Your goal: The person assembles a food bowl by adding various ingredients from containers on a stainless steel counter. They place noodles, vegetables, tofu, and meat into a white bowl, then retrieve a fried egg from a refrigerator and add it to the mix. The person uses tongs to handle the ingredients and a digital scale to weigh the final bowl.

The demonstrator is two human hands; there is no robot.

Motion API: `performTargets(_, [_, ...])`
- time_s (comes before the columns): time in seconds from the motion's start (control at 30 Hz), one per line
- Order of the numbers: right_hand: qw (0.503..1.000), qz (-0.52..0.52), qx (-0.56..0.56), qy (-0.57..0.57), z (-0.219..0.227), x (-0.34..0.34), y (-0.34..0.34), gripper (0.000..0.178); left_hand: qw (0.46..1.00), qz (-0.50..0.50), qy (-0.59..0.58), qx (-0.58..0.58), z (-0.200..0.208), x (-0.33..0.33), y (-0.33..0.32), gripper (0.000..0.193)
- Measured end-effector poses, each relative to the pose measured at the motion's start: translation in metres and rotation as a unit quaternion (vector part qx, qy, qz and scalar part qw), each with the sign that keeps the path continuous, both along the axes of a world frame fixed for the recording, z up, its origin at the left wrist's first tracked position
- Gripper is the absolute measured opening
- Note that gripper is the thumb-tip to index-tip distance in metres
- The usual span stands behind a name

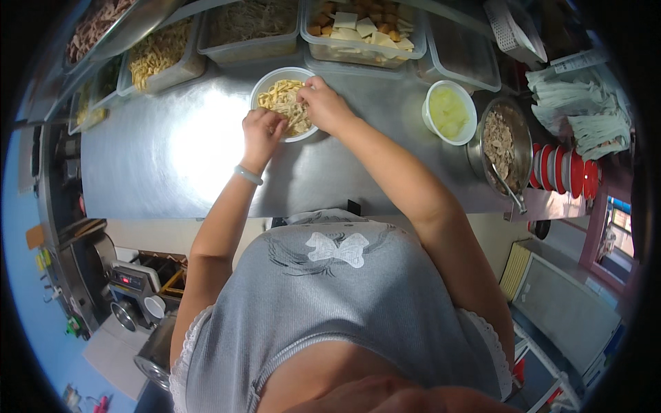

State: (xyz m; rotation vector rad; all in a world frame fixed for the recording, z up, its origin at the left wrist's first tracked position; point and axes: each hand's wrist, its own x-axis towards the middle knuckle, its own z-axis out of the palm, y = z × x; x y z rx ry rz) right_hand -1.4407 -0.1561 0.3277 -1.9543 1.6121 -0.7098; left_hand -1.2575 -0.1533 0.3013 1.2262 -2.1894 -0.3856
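A round white bowl (257,88) stands on the steel counter in front of me. Pale yellow noodle-like strips (289,109) lie heaped in it. My left hand (262,133) is at the bowl's near left edge, its fingers curled inward over the strips; what they pinch is hidden. From the right, my right hand (325,104) reaches over the rim with its fingertips closed together on some strips. A pale bracelet (248,175) circles my left wrist.
Clear tubs line the counter's back, including one of tofu pieces (361,31) and one of yellow strips (160,55). To the right stand a white bowl of pale green slices (449,114) and a metal bowl of chopped meat (498,141) with a utensil. Pale green plastic bags (585,113) hang beyond.
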Motion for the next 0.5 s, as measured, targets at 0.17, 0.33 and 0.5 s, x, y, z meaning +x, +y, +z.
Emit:
performTargets(0.17, [0.999,-0.012,0.034,-0.014,0.000,-0.041,0.018,0.015,0.996,-0.052,0.063,0.041,0.004,-0.050,0.019,0.018])
performTargets(0.33, [0.996,0.076,-0.033,0.026,-0.010,-0.089,0.035,0.011,0.995,-0.066,-0.066,-0.034,0.024,-0.094,0.024,0.020])
performTargets(0.5, [0.998,0.018,-0.010,-0.062,0.042,-0.123,0.011,0.011,0.981,-0.121,-0.140,0.056,0.042,-0.099,0.007,0.019])
